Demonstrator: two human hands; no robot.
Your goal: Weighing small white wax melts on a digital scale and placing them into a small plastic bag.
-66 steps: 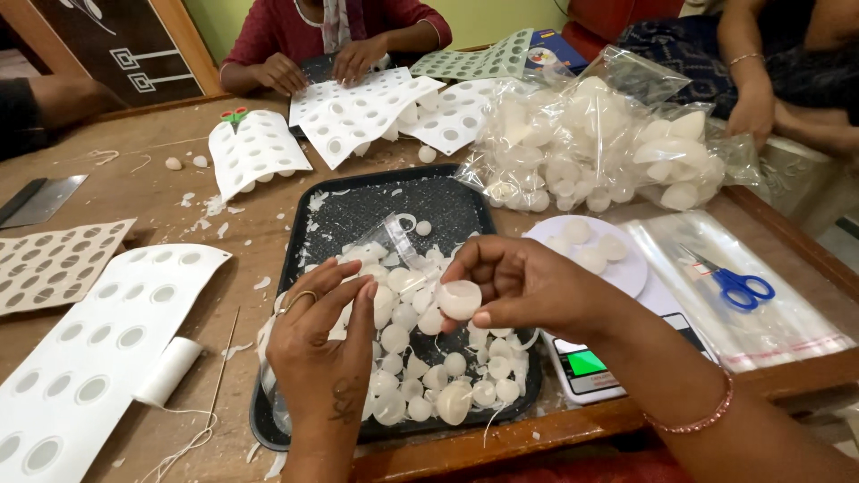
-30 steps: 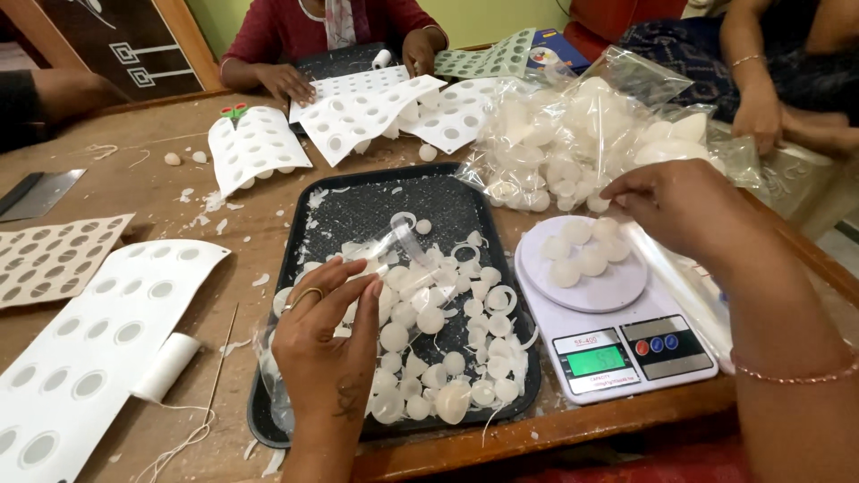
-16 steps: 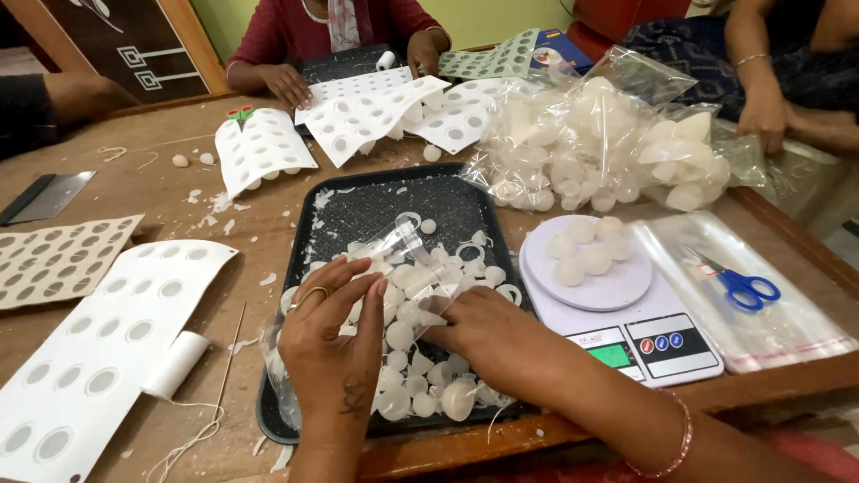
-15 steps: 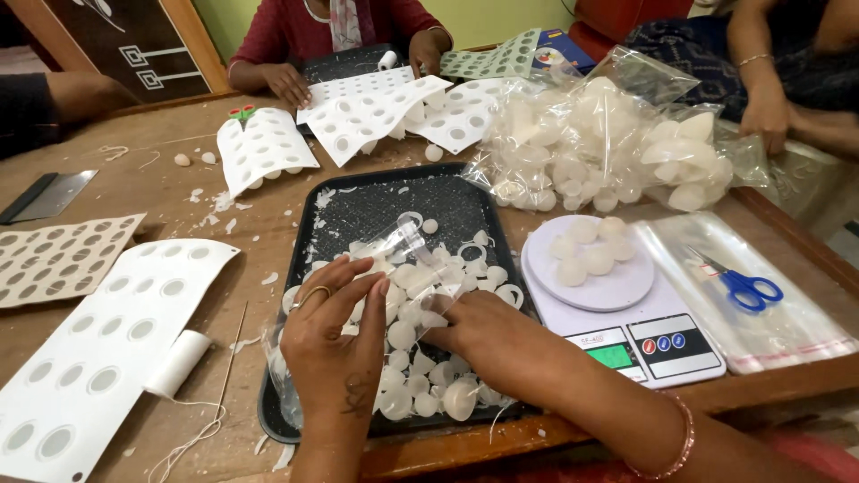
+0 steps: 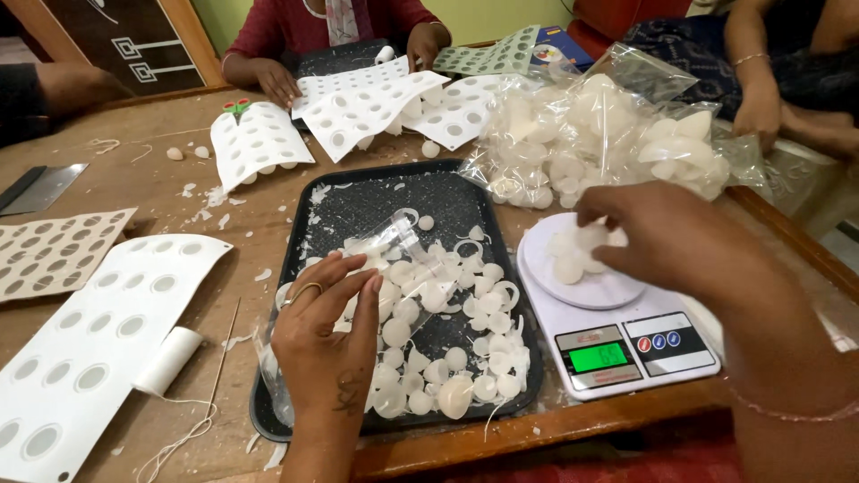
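1. Two hands work at a black tray [image 5: 358, 192] heaped with white discs [image 5: 429, 340]; half a second ago the right hand [image 5: 667, 237] was down among that heap, and now it hangs over the plate [image 5: 617, 288] on the scale [image 5: 626, 331]
2. That shift suggests a disc or two has been carried over for weighing; a small pile of discs already lies on the plate, under the fingertips
3. Right fingers curl downward and close together over the plate pile; whether they pinch a disc I cannot tell, as the hand hides it
4. Left hand [image 5: 327, 335] has stayed at the tray's near-left side, fingers pressed together, holding a clear bag [image 5: 394, 241] open toward the heap
5. Discs look thin, round, pale and slightly waxy, some as open rings, with scraps and flakes scattered between them
6. Beyond the tray lie bags of discs [image 5: 608, 134], punched white sheets [image 5: 89, 331] and a thread spool [image 5: 168, 360]; other people's hands work at the far edge
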